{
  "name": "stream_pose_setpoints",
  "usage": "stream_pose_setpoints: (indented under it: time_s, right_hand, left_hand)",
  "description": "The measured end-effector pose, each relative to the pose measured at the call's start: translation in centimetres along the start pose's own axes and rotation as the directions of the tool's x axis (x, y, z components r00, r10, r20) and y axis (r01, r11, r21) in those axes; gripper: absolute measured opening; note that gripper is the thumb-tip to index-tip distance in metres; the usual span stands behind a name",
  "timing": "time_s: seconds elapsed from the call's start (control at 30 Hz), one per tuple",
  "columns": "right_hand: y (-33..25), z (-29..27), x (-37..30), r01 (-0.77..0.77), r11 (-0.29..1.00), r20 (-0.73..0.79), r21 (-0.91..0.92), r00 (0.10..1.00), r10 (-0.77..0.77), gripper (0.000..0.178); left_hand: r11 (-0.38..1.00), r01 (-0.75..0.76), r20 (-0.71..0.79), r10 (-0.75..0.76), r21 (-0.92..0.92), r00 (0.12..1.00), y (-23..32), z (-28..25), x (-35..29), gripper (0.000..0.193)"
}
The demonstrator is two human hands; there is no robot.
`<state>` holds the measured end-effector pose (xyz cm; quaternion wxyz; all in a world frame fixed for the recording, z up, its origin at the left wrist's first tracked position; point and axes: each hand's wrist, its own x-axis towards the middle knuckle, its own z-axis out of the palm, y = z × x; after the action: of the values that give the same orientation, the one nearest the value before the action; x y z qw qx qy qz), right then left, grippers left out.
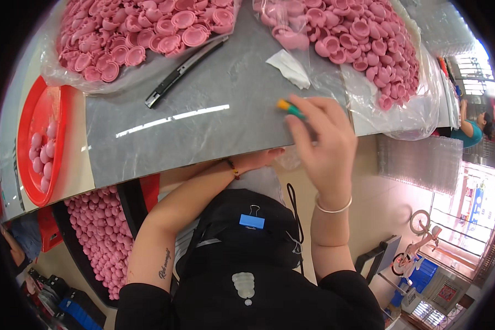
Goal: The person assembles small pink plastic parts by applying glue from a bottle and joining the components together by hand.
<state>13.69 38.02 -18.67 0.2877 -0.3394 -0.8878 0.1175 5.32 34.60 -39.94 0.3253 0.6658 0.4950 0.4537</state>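
My right hand (327, 137) is raised over the right part of the grey tabletop (203, 124), its thumb and fingers closed on a small yellow-and-green object (291, 108). Motion blurs it, and its kind does not show. At the table's front edge lies my left hand (258, 158), fingers stretched out and partly hidden by the edge. Beside its fingertips is some clear plastic (287, 159). A black box cutter (184, 71) rests on the tabletop, and a crumpled white tissue (289, 68) lies beyond my right hand.
Heaps of pink plastic half-shells (170, 27) and rounded pink parts (363, 44) sit on clear bags at the back. A red tray (64, 118) with several pink balls stands at left. Below it is a black bin (127, 201) of pink balls. Another person (470, 131) is far right.
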Motion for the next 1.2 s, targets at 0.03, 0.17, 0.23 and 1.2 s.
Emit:
stream_pose_setpoints:
  time_s: [0.03, 0.17, 0.23, 1.2]
  right_hand:
    - [-0.3, 0.8, 0.7, 0.007, 1.000, -0.007, 0.000, 1.000, -0.007, 0.030]
    - [-1.2, 2.2, 2.4, 0.135, 0.990, -0.045, 0.030, 0.990, -0.133, 0.035]
    - [-1.1, 0.7, 2.7, 0.146, 0.988, -0.184, 0.056, 0.974, -0.133, 0.033]
    - [3.6, 1.5, -11.7, -0.057, 0.297, -0.150, 0.953, 0.764, 0.627, 0.043]
  left_hand:
    - [1.000, 0.004, 0.007, -0.004, 0.016, 1.000, 0.0, -0.3, 0.2, 0.029]
    - [0.999, 0.032, 0.055, -0.034, 0.043, 0.998, 0.4, -0.6, -0.1, 0.029]
    - [0.997, 0.056, 0.074, -0.060, 0.054, 0.995, 0.3, -0.7, -0.5, 0.028]
    - [0.970, -0.218, 0.286, 0.180, 0.109, 0.941, 18.6, -12.7, 1.9, 0.033]
